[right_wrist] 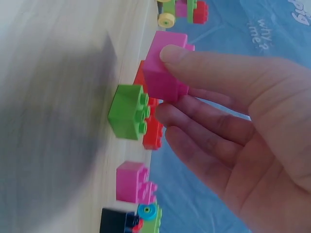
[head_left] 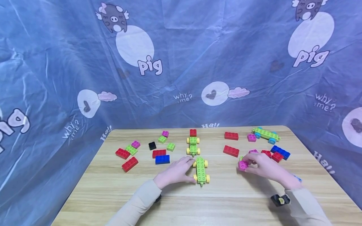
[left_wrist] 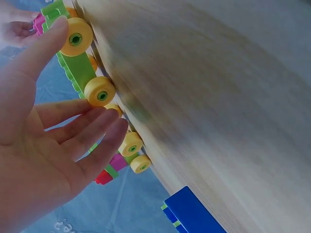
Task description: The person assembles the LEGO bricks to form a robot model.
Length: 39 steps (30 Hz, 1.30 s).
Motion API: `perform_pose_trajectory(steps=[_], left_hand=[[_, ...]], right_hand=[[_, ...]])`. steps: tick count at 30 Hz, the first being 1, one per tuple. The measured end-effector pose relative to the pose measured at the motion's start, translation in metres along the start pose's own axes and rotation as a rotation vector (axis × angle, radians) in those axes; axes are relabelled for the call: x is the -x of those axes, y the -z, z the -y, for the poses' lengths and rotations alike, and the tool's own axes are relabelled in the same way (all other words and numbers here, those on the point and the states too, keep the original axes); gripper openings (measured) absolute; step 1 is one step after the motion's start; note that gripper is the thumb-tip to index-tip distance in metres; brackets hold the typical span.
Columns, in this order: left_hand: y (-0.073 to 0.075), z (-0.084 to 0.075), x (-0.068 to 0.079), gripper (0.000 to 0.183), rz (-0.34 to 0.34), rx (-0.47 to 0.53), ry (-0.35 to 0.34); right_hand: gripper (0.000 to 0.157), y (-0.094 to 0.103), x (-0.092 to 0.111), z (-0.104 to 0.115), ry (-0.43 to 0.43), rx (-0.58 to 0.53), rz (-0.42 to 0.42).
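Pinching a pink brick [right_wrist: 160,80] in the right grip [head_left: 263,167], left grip [head_left: 176,172] spread against a yellow-wheeled chassis [head_left: 201,171]

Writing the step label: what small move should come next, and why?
Probably carry the held pink block left toward the nearest green car: the right hand pinches that block, the left hand touches the car, and no block sits on the car.

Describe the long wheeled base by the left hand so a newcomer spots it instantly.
On the wooden table, go to the middle, where the left hand is beside a long green base. It's the yellow-wheeled piece nearest the head camera; the other long green base, far right, has blue wheels.
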<state>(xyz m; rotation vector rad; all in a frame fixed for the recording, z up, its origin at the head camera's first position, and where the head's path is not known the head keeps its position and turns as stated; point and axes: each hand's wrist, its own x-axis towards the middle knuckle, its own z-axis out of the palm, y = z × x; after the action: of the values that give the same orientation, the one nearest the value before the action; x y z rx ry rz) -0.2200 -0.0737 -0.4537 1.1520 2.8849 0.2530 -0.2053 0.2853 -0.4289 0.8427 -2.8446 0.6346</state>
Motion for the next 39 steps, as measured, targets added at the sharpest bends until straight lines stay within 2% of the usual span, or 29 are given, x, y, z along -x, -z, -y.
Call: perform_pose_trajectory(steps=[8,17,27,39], left_hand=[[0.000,-0.001,0.000,0.090,-0.013,-0.008,-0.014],[-0.002,0.001,0.001,0.091,-0.035,-0.013,-0.036],[-0.001,0.000,0.000,0.090,-0.002,-0.006,0.000],[0.000,-0.001,-0.001,0.091,-0.017,-0.012,-0.016]], right_hand=[[0.025,-0.005,-0.015,0.011,0.043,0.041,0.015],[0.023,-0.017,-0.033,0.023,0.058,0.022,0.056],[0.022,-0.031,-0.050,0.039,0.171,-0.005,0.043],[0.022,-0.032,-0.066,0.059,0.151,-0.021,0.088]])
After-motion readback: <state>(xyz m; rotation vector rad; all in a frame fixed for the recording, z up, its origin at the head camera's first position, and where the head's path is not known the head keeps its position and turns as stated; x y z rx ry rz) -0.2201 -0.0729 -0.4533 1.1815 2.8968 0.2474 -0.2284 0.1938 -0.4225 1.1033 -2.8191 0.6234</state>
